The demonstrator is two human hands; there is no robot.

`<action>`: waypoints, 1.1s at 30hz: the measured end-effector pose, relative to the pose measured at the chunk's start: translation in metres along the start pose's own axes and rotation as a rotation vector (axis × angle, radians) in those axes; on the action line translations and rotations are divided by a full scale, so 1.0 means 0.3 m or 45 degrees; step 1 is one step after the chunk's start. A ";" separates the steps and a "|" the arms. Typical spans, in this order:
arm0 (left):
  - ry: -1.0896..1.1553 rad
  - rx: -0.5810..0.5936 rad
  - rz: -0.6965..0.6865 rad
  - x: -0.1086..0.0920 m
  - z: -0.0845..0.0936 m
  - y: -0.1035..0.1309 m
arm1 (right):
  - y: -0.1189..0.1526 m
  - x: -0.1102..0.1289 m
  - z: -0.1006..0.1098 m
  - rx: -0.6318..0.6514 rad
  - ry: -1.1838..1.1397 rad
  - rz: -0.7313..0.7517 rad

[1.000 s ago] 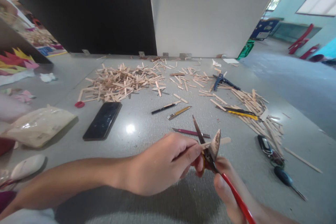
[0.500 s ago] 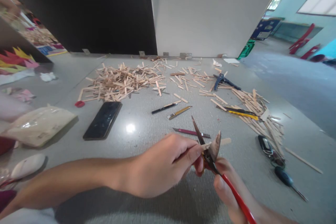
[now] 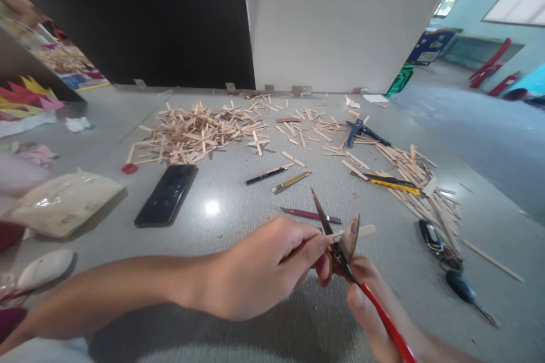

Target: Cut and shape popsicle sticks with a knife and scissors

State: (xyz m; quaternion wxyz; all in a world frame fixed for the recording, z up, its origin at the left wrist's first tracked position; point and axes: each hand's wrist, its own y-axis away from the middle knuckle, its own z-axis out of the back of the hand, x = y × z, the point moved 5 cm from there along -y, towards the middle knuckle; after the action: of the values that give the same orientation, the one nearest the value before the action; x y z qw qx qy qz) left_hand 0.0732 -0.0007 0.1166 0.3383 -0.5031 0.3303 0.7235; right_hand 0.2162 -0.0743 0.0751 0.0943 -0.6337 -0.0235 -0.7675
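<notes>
Between thumb and fingers, my left hand (image 3: 268,266) pinches a flat wooden craft stick (image 3: 367,230). The stick passes between the parted blades of red-handled snips (image 3: 385,317), and its rounded end sticks out to the right. My right hand (image 3: 368,300) is closed around the snips from below, its thumb along the red handle; the other handle is mostly hidden. Just beyond the blades lies a maroon craft knife (image 3: 310,214). A gold craft knife (image 3: 292,182) and a black craft knife (image 3: 267,176) rest further back on the grey table.
A heap of cut sticks (image 3: 200,130) lies back left, with more sticks (image 3: 409,167) at right. Pliers (image 3: 361,131), a yellow utility knife (image 3: 392,182), keys (image 3: 440,247), a phone (image 3: 167,195) and a plastic packet (image 3: 68,204) surround the work. Upright panels (image 3: 340,22) stand behind.
</notes>
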 end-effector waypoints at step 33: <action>-0.048 -0.007 -0.036 -0.001 0.011 -0.001 | -0.010 0.000 -0.008 -0.029 -0.028 0.054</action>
State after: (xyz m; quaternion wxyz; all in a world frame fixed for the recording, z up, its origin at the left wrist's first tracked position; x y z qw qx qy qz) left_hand 0.0719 0.0022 0.1179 0.3532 -0.4950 0.3147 0.7288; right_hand 0.2132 -0.0718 0.0750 0.1031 -0.6436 -0.0024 -0.7584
